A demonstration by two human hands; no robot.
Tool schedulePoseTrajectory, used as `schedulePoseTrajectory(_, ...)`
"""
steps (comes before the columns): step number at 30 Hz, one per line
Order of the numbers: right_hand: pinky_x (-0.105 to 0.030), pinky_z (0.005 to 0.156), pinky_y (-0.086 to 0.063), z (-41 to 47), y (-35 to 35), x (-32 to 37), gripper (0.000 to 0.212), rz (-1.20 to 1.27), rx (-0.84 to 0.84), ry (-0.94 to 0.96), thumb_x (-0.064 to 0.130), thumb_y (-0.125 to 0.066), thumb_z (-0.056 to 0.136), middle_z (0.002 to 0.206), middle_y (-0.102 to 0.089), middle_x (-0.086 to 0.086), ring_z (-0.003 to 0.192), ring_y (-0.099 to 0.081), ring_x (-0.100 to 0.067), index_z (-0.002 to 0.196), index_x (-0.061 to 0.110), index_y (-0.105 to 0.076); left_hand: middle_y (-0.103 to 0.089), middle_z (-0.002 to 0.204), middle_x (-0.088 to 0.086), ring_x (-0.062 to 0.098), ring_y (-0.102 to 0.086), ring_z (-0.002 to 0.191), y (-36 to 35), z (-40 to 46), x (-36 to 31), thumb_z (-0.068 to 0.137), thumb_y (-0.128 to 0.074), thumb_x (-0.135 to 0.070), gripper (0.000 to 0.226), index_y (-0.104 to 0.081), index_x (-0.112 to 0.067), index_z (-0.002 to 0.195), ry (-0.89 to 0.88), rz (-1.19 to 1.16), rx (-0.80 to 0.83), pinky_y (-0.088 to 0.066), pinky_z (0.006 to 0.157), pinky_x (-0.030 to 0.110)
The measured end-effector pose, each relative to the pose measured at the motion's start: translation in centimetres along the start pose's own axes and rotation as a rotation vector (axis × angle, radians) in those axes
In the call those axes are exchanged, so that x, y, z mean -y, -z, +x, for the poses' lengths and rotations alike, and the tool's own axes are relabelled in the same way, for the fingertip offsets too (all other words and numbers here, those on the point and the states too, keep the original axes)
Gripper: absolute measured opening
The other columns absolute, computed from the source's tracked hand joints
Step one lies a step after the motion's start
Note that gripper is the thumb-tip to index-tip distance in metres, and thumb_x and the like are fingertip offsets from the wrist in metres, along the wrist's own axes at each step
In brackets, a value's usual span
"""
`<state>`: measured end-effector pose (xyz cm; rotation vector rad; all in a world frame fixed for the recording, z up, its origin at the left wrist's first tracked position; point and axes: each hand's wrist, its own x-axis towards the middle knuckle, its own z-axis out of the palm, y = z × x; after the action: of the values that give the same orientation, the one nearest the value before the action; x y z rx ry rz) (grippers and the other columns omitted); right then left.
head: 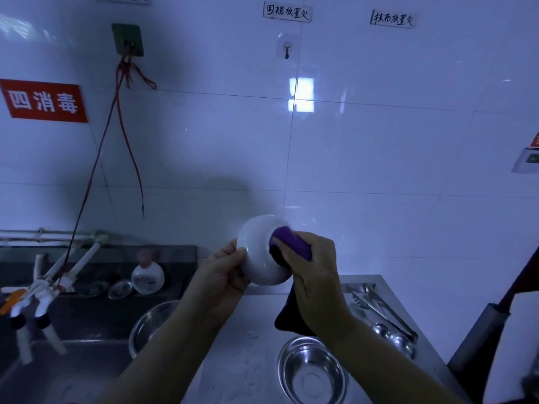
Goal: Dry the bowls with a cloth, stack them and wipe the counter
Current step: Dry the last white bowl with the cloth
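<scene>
A white bowl (258,252) is held up in front of the wall, its underside turned towards me. My left hand (221,275) grips its left rim with thumb and fingers. My right hand (313,272) holds a purple cloth (291,243) pressed against the bowl's base, and the cloth's dark tail hangs down under the wrist. A steel bowl (312,374) stands upright on the pale counter (248,360) below my right forearm. Another steel bowl (151,322) sits at the counter's left edge, partly hidden by my left forearm.
A dark sink (73,330) lies to the left with two taps (38,301), small steel dishes (119,288) and a round white bottle (148,277) behind it. Steel tongs and ladles (382,316) lie on the counter's right side. A dark object (478,345) stands at far right.
</scene>
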<state>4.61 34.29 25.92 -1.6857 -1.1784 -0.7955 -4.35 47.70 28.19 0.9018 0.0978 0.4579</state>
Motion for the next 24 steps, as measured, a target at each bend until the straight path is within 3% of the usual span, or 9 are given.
schedulePoseTrajectory(2, -0.035, 0.093, -0.046, -0.8, 0.1, -0.9, 0.037, -0.115, 0.012, 0.177, 0.025, -0.062, 0.093, 0.121, -0.055, -0.010, 0.112, -0.046, -0.024, 0.127, 0.011, -0.060, -0.073, 0.089, 0.011, 0.018, -0.070, 0.080, 0.2, 0.1, -0.4, 0.080, -0.045, -0.007, 0.029, -0.063, -0.002, 0.101, -0.012, -0.029, 0.003, -0.056, 0.077, 0.031)
schedulePoseTrajectory(6, -0.041, 0.090, -0.050, -0.8, 0.9, -2.1, 0.039, -0.106, 0.007, 0.244, 0.034, -0.060, 0.094, 0.122, -0.053, -0.011, 0.111, -0.049, -0.026, 0.125, 0.011, -0.058, -0.073, 0.083, 0.009, 0.016, -0.070, 0.075, 0.2, -0.1, -0.8, 0.074, -0.047, -0.009, 0.030, -0.072, -0.003, 0.089, 0.007, -0.051, 0.022, -0.057, 0.070, 0.028)
schedulePoseTrajectory(9, -0.031, 0.089, -0.052, 0.7, 1.8, -2.0, 0.027, 0.165, -0.020, -0.064, 0.027, -0.059, 0.094, 0.113, -0.058, 0.001, 0.110, -0.055, -0.011, 0.112, 0.008, -0.066, -0.070, 0.088, 0.012, 0.019, -0.065, 0.080, -0.2, -0.4, -0.5, 0.077, -0.045, -0.006, 0.030, -0.061, 0.001, 0.102, 0.017, -0.021, 0.003, -0.054, 0.076, 0.031)
schedulePoseTrajectory(11, -0.013, 0.088, -0.046, 2.0, 2.0, -1.8, 0.021, 0.195, -0.038, -0.192, 0.015, -0.055, 0.094, 0.112, -0.054, 0.011, 0.108, -0.053, 0.002, 0.111, 0.007, -0.066, -0.065, 0.096, 0.018, 0.023, -0.061, 0.087, -0.8, -0.8, -0.2, 0.086, -0.042, 0.001, 0.026, -0.058, 0.003, 0.105, 0.015, 0.074, -0.030, -0.048, 0.083, 0.031)
schedulePoseTrajectory(12, -0.013, 0.089, -0.044, 2.5, 2.0, -1.4, 0.024, 0.169, -0.015, -0.214, 0.011, -0.051, 0.095, 0.113, -0.053, 0.007, 0.108, -0.053, -0.001, 0.115, 0.009, -0.065, -0.063, 0.101, 0.021, 0.026, -0.059, 0.092, -1.1, -1.1, 0.1, 0.089, -0.040, 0.004, 0.026, -0.057, 0.005, 0.108, 0.016, 0.133, -0.039, -0.045, 0.087, 0.034)
schedulePoseTrajectory(15, -0.030, 0.098, -0.040, 3.4, 1.2, 0.0, 0.039, 0.053, 0.095, -0.155, 0.008, -0.043, 0.091, 0.122, -0.052, -0.009, 0.113, -0.045, -0.021, 0.126, 0.011, -0.060, -0.063, 0.108, 0.023, 0.031, -0.058, 0.096, -2.0, -1.7, 1.0, 0.091, -0.040, 0.004, 0.030, -0.056, 0.004, 0.115, 0.045, 0.236, -0.020, -0.044, 0.089, 0.040)
schedulePoseTrajectory(18, -0.047, 0.097, -0.043, 2.8, 0.2, 0.7, 0.036, 0.050, 0.073, -0.084, 0.012, -0.047, 0.093, 0.127, -0.053, -0.013, 0.116, -0.046, -0.029, 0.127, 0.013, -0.059, -0.064, 0.105, 0.020, 0.027, -0.061, 0.090, -2.5, -1.8, 0.9, 0.091, -0.041, 0.001, 0.027, -0.057, 0.001, 0.113, 0.064, 0.193, -0.036, -0.048, 0.082, 0.036)
schedulePoseTrajectory(21, -0.048, 0.096, -0.043, 0.9, -0.7, 0.4, 0.044, 0.025, 0.041, 0.086, 0.010, -0.057, 0.092, 0.132, -0.048, -0.008, 0.121, -0.042, -0.025, 0.134, 0.020, -0.051, -0.062, 0.106, 0.021, 0.028, -0.060, 0.092, -2.3, -1.6, 0.3, 0.093, -0.040, -0.004, 0.027, -0.056, 0.002, 0.113, 0.089, 0.044, -0.055, -0.049, 0.083, 0.035)
schedulePoseTrajectory(24, -0.048, 0.098, -0.045, -0.8, -1.4, -0.2, 0.074, -0.007, 0.027, 0.176, 0.013, -0.074, 0.084, 0.137, -0.039, -0.003, 0.127, -0.038, -0.022, 0.144, 0.032, -0.034, -0.064, 0.097, 0.017, 0.024, -0.061, 0.088, -2.3, -1.8, -0.1, 0.091, -0.042, -0.007, 0.021, -0.058, -0.002, 0.104, 0.118, -0.093, -0.059, -0.056, 0.073, 0.028)
